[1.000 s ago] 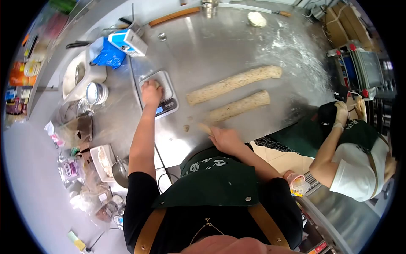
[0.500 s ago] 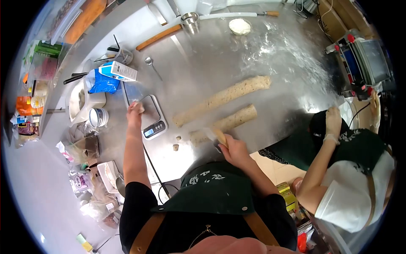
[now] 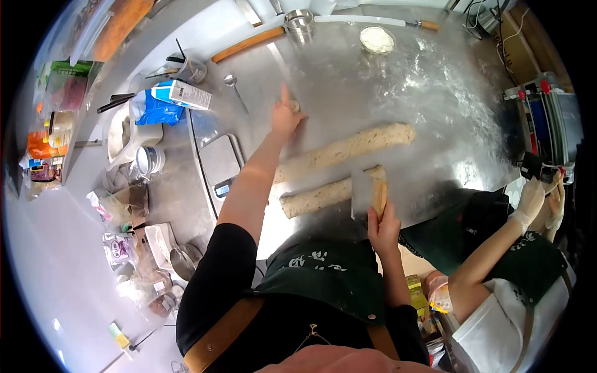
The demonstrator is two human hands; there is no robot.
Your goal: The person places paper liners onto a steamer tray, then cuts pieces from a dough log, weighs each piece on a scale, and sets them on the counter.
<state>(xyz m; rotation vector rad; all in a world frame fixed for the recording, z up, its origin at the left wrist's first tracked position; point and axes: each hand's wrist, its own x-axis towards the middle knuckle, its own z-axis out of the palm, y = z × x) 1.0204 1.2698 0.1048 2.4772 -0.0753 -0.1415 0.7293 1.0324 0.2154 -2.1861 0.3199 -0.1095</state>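
My left hand (image 3: 286,118) reaches over the steel table beyond the dough rolls, index finger stretched forward and thumb out to the side. A small dough piece (image 3: 295,106) shows between that finger and the thumb. My right hand (image 3: 384,227) is closed around the wooden handle of a dough scraper (image 3: 360,198). Its blade stands across the right part of the shorter, speckled dough roll (image 3: 317,198), hiding some of it. Behind lies a longer dough roll (image 3: 354,146), its left end partly behind my left forearm. The digital scale (image 3: 219,160) sits left of that forearm, its pan bare.
A flour bowl (image 3: 377,40), a metal cup (image 3: 300,25), a rolling pin (image 3: 247,44) and a long knife (image 3: 360,20) line the back. A spoon (image 3: 235,92) and a milk carton (image 3: 186,95) lie left. A gloved co-worker (image 3: 497,267) stands close on the right.
My left hand has moved from the scale to the right and farther back, with a dough piece now beside its fingers. My right hand has shifted the scraper rightward along the shorter roll.
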